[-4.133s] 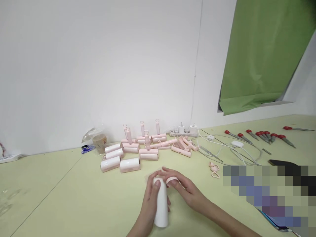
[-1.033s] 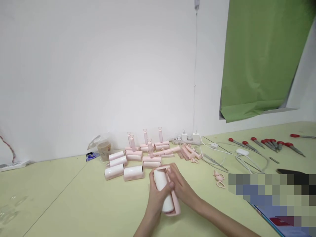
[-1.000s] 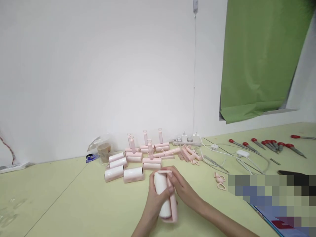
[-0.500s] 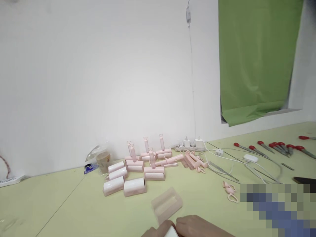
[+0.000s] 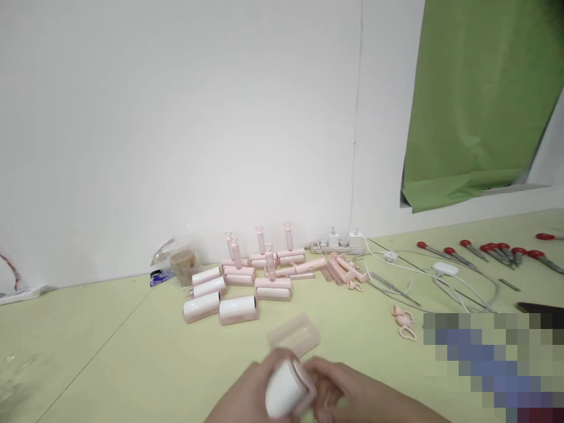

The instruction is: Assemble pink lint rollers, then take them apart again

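At the bottom middle, my left hand [image 5: 258, 385] is wrapped round a lint roller [image 5: 282, 390], a white sheet roll with a pale pink housing edge along its right side. My right hand [image 5: 330, 388] has its fingers curled at the roller's pink end, gripping it there; both hands are a little blurred. Just beyond them lies a clear pinkish plastic cover [image 5: 294, 333], flat on the green table [image 5: 132, 364]. Farther back, several white rolls [image 5: 238, 309] in pink shells rest close together. Beside them stand several pink lint rollers [image 5: 273, 288] with upright handles.
Loose pink handles [image 5: 341, 269] lie right of the rollers. A power strip [image 5: 337, 248] with white cables sits by the wall. Red-handled tools [image 5: 460, 258] spread across the right. Small pink parts [image 5: 403, 322] lie nearer. A bagged cup [image 5: 183, 267] stands back left.
Both hands and the lint roller have risen into fuller view, with the white roll now showing clearly between them. The whole scene has shifted slightly as my head tilted.
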